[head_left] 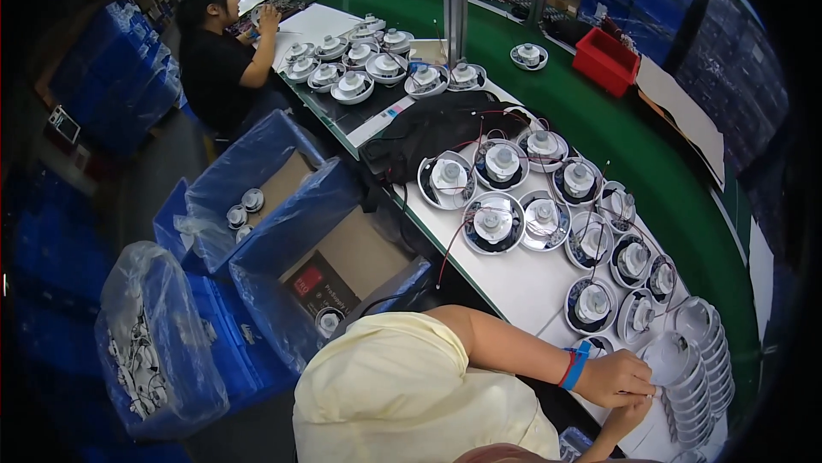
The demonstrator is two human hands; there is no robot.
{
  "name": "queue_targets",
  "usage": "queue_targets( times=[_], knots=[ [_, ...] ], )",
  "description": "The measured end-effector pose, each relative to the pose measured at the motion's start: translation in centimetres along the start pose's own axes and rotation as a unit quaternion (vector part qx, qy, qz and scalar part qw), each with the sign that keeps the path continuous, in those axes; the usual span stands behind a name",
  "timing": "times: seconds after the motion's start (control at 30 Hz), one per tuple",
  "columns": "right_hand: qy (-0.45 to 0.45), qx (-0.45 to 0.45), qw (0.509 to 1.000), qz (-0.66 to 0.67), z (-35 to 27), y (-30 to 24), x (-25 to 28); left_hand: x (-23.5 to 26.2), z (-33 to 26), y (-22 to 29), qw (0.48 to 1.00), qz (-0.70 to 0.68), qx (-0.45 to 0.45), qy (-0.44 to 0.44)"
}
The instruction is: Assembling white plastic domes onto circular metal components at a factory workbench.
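Observation:
My left hand [615,379], with a blue band on its wrist, is closed at the right end of the worktable. Its fingers are pinched together, and a small pale bit shows at their tips. Just below, my right hand [628,420] meets it with curled fingers, partly covered by the left. What the two hold is too small to make out. Right beside the fingertips are stacked clear cups [672,359] in leaning rows. A round white lamp-like unit [591,300] with a dark inside lies above my left wrist.
Several similar units with thin red and black wires [494,222] cover the white tabletop [514,279]. Behind runs a green conveyor belt [591,112] with a red bin [605,61]. Blue plastic-lined boxes [282,240] stand at left. A co-worker [218,61] sits at the far left.

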State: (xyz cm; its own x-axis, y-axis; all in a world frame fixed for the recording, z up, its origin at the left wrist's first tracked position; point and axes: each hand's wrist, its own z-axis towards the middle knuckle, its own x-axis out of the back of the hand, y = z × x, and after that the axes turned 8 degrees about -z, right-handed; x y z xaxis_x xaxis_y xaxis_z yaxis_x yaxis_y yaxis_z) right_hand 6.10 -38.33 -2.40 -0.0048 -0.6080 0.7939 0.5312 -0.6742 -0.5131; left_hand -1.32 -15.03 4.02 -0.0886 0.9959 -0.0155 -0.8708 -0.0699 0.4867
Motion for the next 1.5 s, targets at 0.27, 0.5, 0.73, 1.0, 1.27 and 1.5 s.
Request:
queue_targets(
  times=[0.27,0.5,0.73,1.0,1.27,1.5],
  knots=[
    [0.018,-0.043,0.997,0.066,-4.6,0.1,-2.2,0.2,-0.3,1.7,0.995,-0.046,0.087,0.03],
    [-0.012,0.019,0.989,-0.143,-6.9,0.3,-2.8,0.3,-0.1,1.7,0.998,-0.045,0.03,0.045],
    [0.2,0.12,0.945,-0.231,-2.4,-9.6,5.3,0.2,0.1,2.3,0.999,0.0,-0.016,0.033],
    [-0.125,0.074,0.986,-0.08,1.7,-5.0,8.2,0.0,-0.3,2.1,0.998,0.038,-0.057,0.013],
    [-0.259,-0.09,0.958,0.078,2.6,-4.9,10.2,0.3,-0.5,2.3,0.999,0.041,-0.018,0.015],
    [-0.291,-0.065,0.933,0.2,3.6,0.5,9.1,0.2,-0.5,2.0,0.998,0.048,-0.025,0.013]
  ],
)
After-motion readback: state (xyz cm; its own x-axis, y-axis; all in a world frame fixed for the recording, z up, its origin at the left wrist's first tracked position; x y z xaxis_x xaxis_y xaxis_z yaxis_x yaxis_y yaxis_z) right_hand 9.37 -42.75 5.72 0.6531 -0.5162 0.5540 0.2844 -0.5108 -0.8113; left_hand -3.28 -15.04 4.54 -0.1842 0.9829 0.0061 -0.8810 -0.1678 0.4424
